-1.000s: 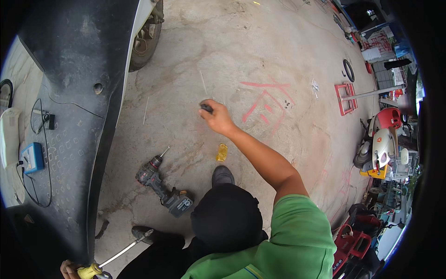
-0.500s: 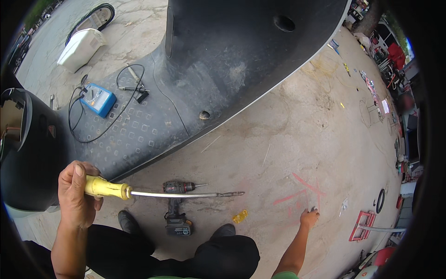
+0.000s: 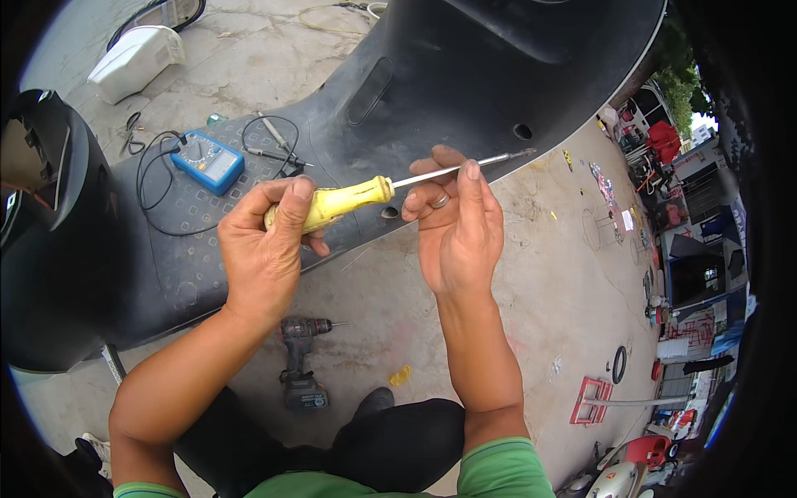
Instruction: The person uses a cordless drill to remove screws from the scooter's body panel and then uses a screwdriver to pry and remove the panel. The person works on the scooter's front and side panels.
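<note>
A screwdriver [image 3: 353, 202] with a worn yellow handle and a long metal shaft is held across the view, its dark tip toward the upper right. My left hand [image 3: 264, 253] grips the handle's butt end between thumb and fingers. Raised beside the shaft, my right hand [image 3: 459, 245] pinches it with thumb and fingertips short of the tip; a ring shows on one finger. Behind both hands is the dark body of a scooter [image 3: 187, 274], with a round hole near the tip. A blue multimeter [image 3: 209, 163] with its leads lies on the patterned footboard.
Below the hands, a cordless drill [image 3: 299, 365] lies on the concrete near my feet, with a yellow scrap [image 3: 400, 376] beside it. A white plastic part [image 3: 137, 62] is at the upper left. A red frame [image 3: 591, 402] and a black ring [image 3: 619, 365] lie at the right.
My left hand has carried the screwdriver up and to the right. The right hand has risen from low on the right and now holds the shaft. The view has shifted.
</note>
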Demonstrator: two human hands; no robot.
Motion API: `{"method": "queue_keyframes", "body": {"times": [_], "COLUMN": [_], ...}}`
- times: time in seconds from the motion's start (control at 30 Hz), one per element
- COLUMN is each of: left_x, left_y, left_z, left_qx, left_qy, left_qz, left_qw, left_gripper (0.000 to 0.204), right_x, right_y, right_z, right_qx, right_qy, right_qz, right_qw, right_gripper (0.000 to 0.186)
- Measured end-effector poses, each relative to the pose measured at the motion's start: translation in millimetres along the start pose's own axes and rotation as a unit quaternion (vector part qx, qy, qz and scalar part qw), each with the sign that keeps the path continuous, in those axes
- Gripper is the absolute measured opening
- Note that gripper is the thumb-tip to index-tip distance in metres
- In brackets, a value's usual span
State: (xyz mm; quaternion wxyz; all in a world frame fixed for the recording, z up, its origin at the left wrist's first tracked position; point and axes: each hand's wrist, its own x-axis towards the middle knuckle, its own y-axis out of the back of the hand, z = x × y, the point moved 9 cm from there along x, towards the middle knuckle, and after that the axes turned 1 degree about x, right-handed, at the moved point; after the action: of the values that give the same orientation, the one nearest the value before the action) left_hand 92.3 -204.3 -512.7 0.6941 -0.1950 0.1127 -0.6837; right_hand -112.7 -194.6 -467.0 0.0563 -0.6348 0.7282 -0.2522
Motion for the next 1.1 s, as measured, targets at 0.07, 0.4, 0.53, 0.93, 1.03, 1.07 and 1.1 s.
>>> {"method": "queue_keyframes", "body": {"times": [0.07, 0.4, 0.53, 0.93, 1.03, 1.07, 1.1], "left_x": [3.3, 12.0, 36.1, 29.4, 27.4, 26.0, 25.3], "left_y": [-4.5, -37.6, -62.3, -55.6, -61.9, -64.5, -66.2], "left_z": [2.6, 17.0, 50.3, 54.9, 61.0, 64.3, 67.1], "left_qx": [0.002, 0.044, 0.110, 0.310, 0.342, 0.358, 0.392], "left_qy": [-0.012, -0.058, -0.193, -0.298, -0.309, -0.321, -0.321], "left_qz": [-0.027, -0.148, -0.150, -0.134, -0.158, -0.166, -0.175], "left_qw": [1.000, 0.986, 0.963, 0.893, 0.873, 0.861, 0.844], "left_gripper": [0.029, 0.041, 0.043, 0.048, 0.048, 0.048, 0.049], "right_x": [7.5, 51.9, 64.5, 67.0, 67.3, 66.8, 66.0], "right_y": [0.6, 32.3, 45.6, 33.5, 33.3, 34.1, 34.9], "right_z": [2.4, -5.6, -14.1, -7.6, -7.8, -6.2, -5.0], "right_qx": [0.012, 0.038, 0.147, 0.131, 0.165, 0.172, 0.180], "right_qy": [0.000, 0.008, 0.064, 0.086, 0.109, 0.111, 0.113], "right_qz": [0.063, 0.123, 0.147, 0.148, 0.136, 0.139, 0.141], "right_qw": [0.998, 0.992, 0.976, 0.976, 0.971, 0.969, 0.967], "right_gripper": [0.032, 0.027, 0.026, 0.030, 0.031, 0.031, 0.031]}}
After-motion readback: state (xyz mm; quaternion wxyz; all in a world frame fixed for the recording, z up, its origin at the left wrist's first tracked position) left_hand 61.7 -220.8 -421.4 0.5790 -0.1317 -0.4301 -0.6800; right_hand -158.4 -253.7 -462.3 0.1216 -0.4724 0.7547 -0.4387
